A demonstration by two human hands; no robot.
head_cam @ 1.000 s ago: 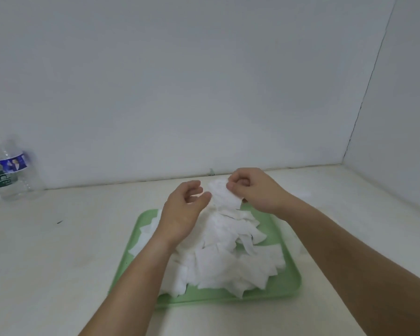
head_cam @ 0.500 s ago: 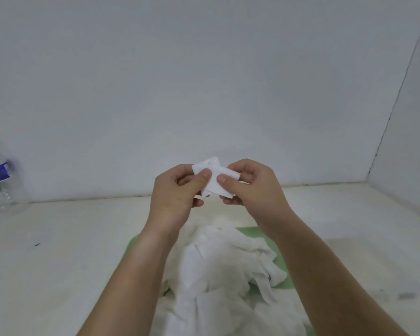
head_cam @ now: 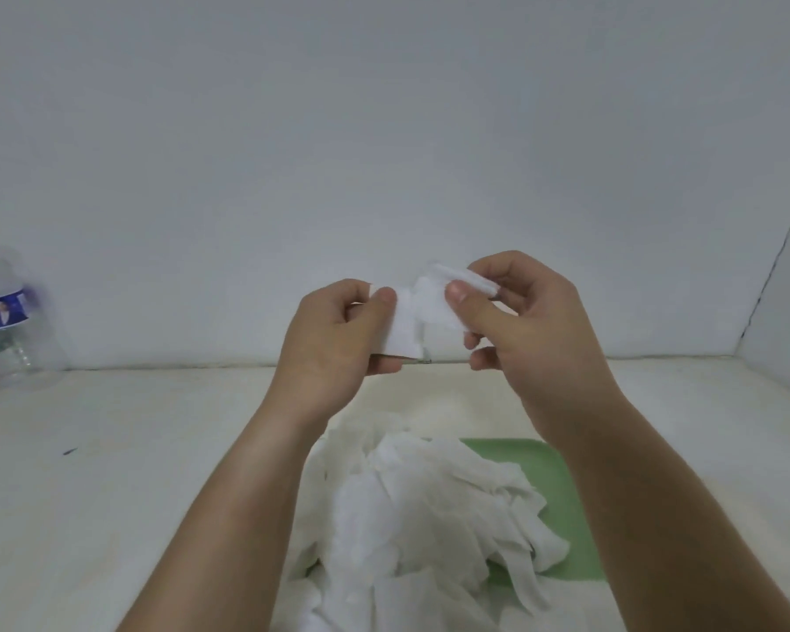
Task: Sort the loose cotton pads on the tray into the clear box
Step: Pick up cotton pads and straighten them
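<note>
Left hand, right hand wider apart now, cotton pads pinched in both grips

Both bare arms reach forward, wrists held up in mid-view. The left forearm comes in from lower left and the right forearm from lower right, converging. On the left grip, the left thumb presses on a white cotton pad, with the fingers curled behind it. The right grip sits slightly higher, its right thumb pinching a second pad against curled fingers. The grips are near but apart, and the pads overlap between them.
</note>
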